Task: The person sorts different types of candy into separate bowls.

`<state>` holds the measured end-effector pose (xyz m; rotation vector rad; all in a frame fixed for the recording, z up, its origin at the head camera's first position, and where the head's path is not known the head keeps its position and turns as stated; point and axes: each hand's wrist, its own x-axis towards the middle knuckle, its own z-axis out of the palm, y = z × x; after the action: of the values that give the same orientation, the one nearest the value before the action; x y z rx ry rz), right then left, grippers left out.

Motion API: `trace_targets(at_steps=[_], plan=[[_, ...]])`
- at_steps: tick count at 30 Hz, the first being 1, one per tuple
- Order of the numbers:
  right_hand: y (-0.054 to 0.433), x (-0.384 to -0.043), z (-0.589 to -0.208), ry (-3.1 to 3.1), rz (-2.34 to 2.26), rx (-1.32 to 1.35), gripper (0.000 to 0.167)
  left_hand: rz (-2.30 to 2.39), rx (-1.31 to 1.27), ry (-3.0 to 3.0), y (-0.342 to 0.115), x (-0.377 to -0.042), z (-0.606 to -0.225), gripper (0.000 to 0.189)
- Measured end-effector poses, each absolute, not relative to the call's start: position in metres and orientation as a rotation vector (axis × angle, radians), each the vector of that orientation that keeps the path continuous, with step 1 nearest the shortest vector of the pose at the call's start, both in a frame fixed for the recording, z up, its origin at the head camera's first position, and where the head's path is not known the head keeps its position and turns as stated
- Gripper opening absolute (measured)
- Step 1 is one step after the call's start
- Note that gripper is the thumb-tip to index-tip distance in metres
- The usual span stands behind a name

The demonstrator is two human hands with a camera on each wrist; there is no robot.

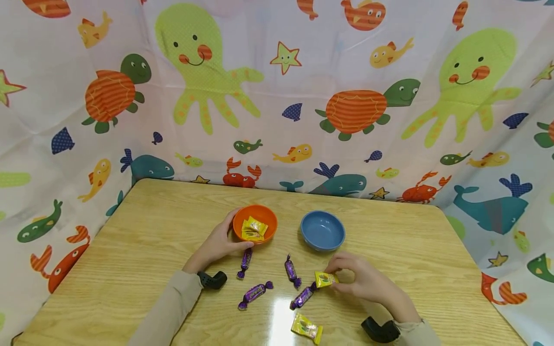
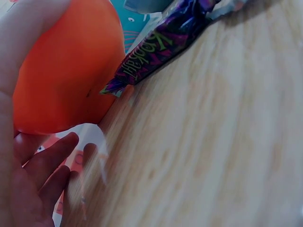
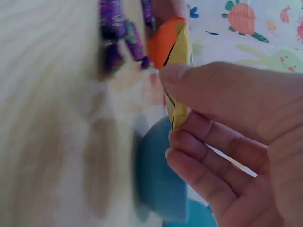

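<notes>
White cloth (image 1: 268, 103), printed with sea animals, hung behind wooden bench (image 1: 389, 240). Left grip (image 1: 222, 242): curled round left side of orange bowl (image 1: 270, 227), thumb at near side. Right grip (image 1: 361, 278): narrow, thumb and fingers pinching one yellow packet (image 1: 324, 279), raised above bench near blue bowl (image 1: 322, 230). Inside orange bowl: further yellow packets (image 1: 254, 228). Blue bowl: to right of orange one, apart. Purple twist-wrapped sweets (image 1: 255, 292): four, loose on bench, one just beside orange bowl. Loose yellow packet (image 1: 306, 329): on bench, nearest lower edge of head view.
</notes>
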<state>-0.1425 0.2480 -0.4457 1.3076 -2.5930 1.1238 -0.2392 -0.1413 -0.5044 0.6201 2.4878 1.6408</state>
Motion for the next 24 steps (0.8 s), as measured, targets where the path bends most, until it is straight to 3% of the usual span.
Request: trace_targets(at_steps=[24], plan=[[0.154,-0.224,-0.403,-2.664,0.967,1.16,0.018,1.637,0.656,2.501,-0.143,-0.24,-0.507,0.102]])
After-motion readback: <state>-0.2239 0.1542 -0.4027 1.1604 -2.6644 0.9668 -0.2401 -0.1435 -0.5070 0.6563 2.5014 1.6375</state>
